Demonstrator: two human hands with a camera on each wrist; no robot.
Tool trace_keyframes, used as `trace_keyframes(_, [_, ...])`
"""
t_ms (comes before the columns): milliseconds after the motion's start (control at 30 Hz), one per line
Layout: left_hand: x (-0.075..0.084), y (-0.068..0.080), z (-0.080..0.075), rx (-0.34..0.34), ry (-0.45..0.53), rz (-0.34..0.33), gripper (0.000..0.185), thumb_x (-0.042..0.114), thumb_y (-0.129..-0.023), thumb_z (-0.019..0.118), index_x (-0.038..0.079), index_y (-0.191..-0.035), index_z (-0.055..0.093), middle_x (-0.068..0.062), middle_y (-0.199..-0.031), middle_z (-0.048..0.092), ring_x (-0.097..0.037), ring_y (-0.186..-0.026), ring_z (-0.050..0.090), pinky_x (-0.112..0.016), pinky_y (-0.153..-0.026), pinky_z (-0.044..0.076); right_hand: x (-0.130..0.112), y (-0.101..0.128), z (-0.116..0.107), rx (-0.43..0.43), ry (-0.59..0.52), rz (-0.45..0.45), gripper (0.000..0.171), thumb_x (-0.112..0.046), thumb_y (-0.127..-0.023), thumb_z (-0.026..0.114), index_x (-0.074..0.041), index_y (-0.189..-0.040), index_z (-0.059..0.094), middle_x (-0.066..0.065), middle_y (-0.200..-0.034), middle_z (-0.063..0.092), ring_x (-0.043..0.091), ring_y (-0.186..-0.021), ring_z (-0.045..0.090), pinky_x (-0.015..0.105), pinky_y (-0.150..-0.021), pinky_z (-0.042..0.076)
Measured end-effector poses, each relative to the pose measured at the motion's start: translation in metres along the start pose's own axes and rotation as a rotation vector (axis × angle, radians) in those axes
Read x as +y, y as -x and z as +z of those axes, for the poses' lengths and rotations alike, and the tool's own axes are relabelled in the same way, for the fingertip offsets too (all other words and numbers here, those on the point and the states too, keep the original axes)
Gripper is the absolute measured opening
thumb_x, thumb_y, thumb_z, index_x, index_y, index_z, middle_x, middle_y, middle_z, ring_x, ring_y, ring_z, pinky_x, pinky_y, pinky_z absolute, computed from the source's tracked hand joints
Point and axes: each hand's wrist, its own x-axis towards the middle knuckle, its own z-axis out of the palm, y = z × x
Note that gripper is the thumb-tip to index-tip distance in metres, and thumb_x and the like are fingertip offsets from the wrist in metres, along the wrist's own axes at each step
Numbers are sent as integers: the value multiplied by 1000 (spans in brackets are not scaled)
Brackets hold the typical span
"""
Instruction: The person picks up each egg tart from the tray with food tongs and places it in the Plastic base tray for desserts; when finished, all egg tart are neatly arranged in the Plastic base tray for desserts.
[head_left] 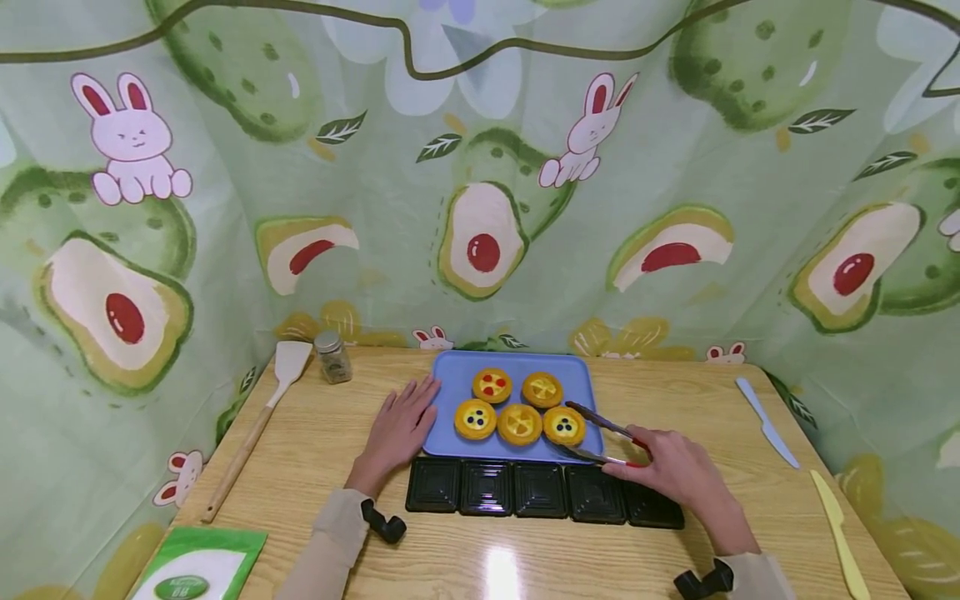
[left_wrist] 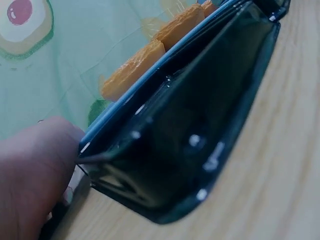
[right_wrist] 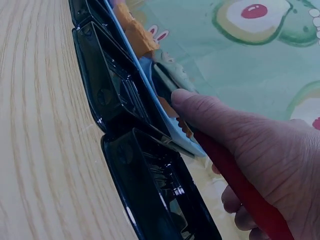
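A blue tray point(head_left: 581, 379) on the wooden table carries several yellow tarts point(head_left: 519, 423) with fruit tops. My left hand point(head_left: 399, 425) lies flat on the table, its fingers touching the tray's left edge point(left_wrist: 95, 131). My right hand point(head_left: 670, 467) grips red-handled tongs point(head_left: 600, 437), whose open arms reach toward the rightmost tart point(head_left: 564, 425). In the right wrist view the thumb presses on the red handle point(right_wrist: 240, 185). A row of black plastic cups point(head_left: 540, 490) sits in front of the tray, also seen close up as a black cup point(left_wrist: 200, 130) and black cups point(right_wrist: 145, 170).
A wooden spatula point(head_left: 258, 417) and a small glass jar point(head_left: 333, 357) lie at the back left. A blue plastic knife point(head_left: 765, 421) and a yellow one point(head_left: 838, 533) lie at the right. A green packet point(head_left: 197, 567) sits at the front left. Printed fabric walls surround the table.
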Motion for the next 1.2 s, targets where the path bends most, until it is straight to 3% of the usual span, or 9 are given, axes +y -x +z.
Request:
trace_keyframes(200, [-2, 1, -1, 1, -15, 7, 58, 44, -111, 43, 23, -165, 36, 3, -171, 28, -33, -159, 24, -62, -126, 18, -3, -1, -3, -11, 22, 26, 63, -78, -78, 74, -17, -86, 61, -7, -62, 44, 11, -54, 40, 29, -48, 32])
trace_keyframes(1200, [-10, -2, 5, -2, -7, 13, 61, 51, -111, 40, 28, -166, 29, 9, -172, 24, -28, -160, 20, -59, -127, 14, -5, 0, 0, 4, 27, -6, 58, -72, -83, 73, -20, -72, 50, -11, -59, 27, 8, -49, 29, 26, -48, 21])
